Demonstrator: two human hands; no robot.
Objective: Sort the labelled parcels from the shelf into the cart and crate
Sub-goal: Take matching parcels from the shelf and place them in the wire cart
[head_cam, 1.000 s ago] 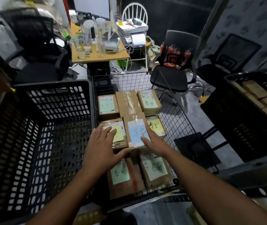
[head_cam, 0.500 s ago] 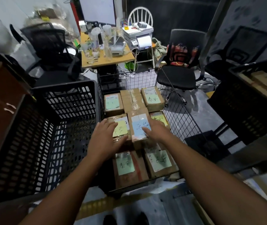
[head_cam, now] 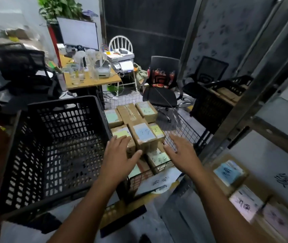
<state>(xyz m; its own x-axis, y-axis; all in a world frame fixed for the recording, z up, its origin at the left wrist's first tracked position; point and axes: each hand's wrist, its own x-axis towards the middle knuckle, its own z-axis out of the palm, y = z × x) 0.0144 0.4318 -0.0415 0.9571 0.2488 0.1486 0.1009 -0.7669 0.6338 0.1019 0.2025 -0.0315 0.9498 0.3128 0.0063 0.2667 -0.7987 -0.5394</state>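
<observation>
A wire cart (head_cam: 183, 127) holds several brown cardboard parcels with green, yellow and blue labels. The blue-labelled parcel (head_cam: 144, 133) lies on top of the stack in the cart's middle. My left hand (head_cam: 120, 155) hovers open just in front of it, fingers spread over a yellow-labelled parcel (head_cam: 122, 135). My right hand (head_cam: 181, 151) is open too, off the parcel and to its right, above the cart's near corner. A large black plastic crate (head_cam: 57, 148) stands left of the cart. More labelled parcels (head_cam: 229, 172) lie on the shelf at lower right.
The metal shelf frame (head_cam: 241, 102) rises at the right, with another black crate (head_cam: 215, 100) of boxes behind it. Office chairs (head_cam: 162, 92), a desk (head_cam: 90, 79) with a monitor and a printer stand beyond the cart.
Both hands have let go of the blue-labelled parcel and pulled back from it; the right hand moved right. The view has swung right, bringing the shelf parcels in.
</observation>
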